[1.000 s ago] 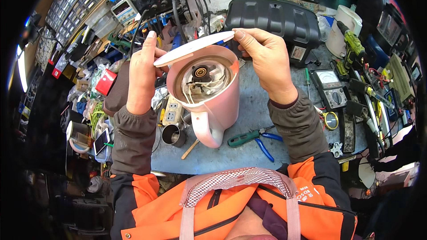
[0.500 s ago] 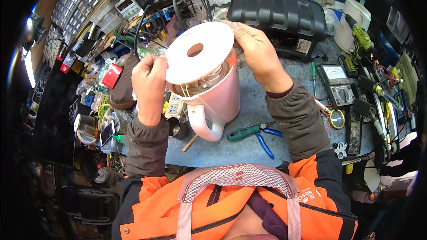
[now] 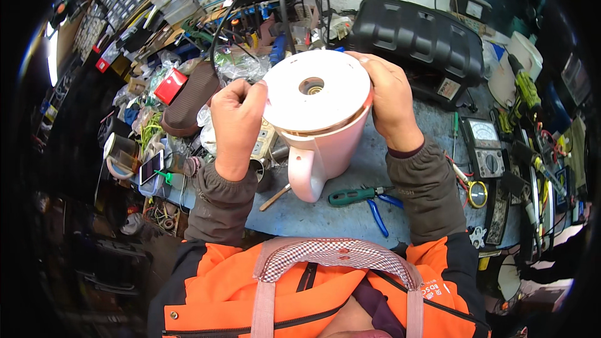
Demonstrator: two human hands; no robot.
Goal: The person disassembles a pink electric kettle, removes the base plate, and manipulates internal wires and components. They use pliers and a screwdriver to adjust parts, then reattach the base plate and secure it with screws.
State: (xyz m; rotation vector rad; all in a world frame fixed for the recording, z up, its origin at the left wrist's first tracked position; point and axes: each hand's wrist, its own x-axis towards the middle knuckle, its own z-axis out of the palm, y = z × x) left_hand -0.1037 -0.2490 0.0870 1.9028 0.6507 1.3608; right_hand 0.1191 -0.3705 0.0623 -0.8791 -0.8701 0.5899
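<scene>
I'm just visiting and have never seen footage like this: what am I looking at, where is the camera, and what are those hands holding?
The camera sits on a person's head and looks down through a wide lens, so straight edges bend. No machine here: these are the person's own bare hands. The left hand and right hand grip the round white base plate on a pink electric kettle turned upside down, handle toward the person. It stands on a cluttered blue workbench. Nearby lie green-handled pliers, a multimeter and a black plastic case.

Bench front bare; pliers (image 3: 369,199) beside kettle (image 3: 322,144); clutter crowds rear.
</scene>
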